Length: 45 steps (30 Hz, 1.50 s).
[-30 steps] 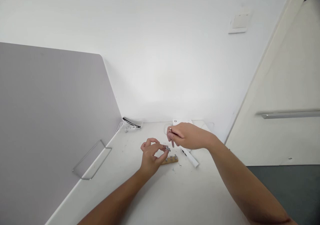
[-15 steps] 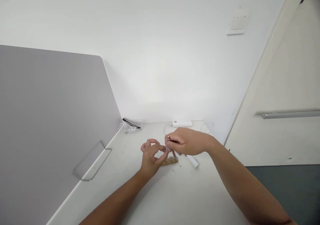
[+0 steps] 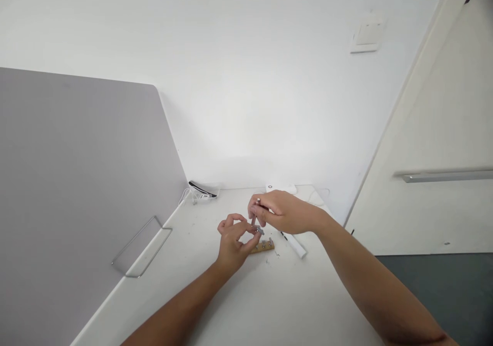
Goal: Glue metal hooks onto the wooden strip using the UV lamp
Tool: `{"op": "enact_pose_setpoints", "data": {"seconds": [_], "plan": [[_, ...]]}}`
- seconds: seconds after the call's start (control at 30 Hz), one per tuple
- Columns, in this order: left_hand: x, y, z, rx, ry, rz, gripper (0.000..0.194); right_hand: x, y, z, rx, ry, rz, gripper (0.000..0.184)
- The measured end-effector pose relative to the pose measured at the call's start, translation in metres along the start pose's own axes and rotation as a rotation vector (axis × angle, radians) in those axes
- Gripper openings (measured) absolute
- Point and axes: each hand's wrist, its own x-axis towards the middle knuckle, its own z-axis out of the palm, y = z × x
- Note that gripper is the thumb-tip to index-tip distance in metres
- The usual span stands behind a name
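Thumb and forefinger of my left hand (image 3: pixel 233 242) pinch a small grey metal piece (image 3: pixel 261 230), its other fingers curled loosely. Just above and to the right, my right hand (image 3: pixel 284 211) is closed around a slim rod-like tool (image 3: pixel 258 202) whose silvery end sticks up past the fingers. The tool's lower end comes down close to the grey piece; whether they touch I cannot tell. Under the hands lies a narrow wooden block (image 3: pixel 265 248) with several small metal fittings standing on it. Its left end is partly hidden by my left hand.
A white elongated object (image 3: pixel 296 246) with a dark tip lies right of the block. At the wall are a white box (image 3: pixel 281 188), partly covered by my right hand, and a cable bundle (image 3: pixel 204 194). A wire handle (image 3: pixel 142 248) rises at the left desk edge beside the grey panel (image 3: pixel 84 181).
My right hand has shifted slightly up and left with the tool, from over the block's fittings towards my left fingertips. The grey piece now shows more clearly. My left hand has barely moved.
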Motion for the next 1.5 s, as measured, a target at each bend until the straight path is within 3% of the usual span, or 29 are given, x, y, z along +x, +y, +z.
{"op": "enact_pose_setpoints", "data": {"seconds": [0.23,0.43,0.63,0.77,1.0,1.33,1.5], "plan": [[-0.001,-0.004,0.001,0.027,0.003,0.01,0.015,-0.006,0.009,-0.001,-0.003,-0.189,0.044,0.031],[-0.002,-0.004,0.002,0.004,0.005,-0.02,0.01,-0.005,0.012,-0.007,-0.104,-0.056,0.168,0.033],[-0.001,-0.001,0.001,-0.008,-0.002,-0.027,0.013,0.001,0.007,-0.004,-0.118,0.061,0.112,0.034],[0.0,0.001,0.0,0.004,0.0,-0.02,0.012,0.004,0.004,0.003,-0.038,0.034,0.059,0.03],[0.0,0.001,0.0,0.023,0.008,-0.001,0.017,-0.004,0.009,0.003,-0.012,-0.153,0.042,0.029],[-0.001,0.0,0.001,0.005,0.01,-0.028,0.011,-0.002,0.008,-0.002,-0.158,0.061,0.144,0.035],[-0.001,0.0,0.001,0.018,0.011,-0.015,0.013,0.001,0.004,0.002,0.007,-0.002,0.054,0.034]]}}
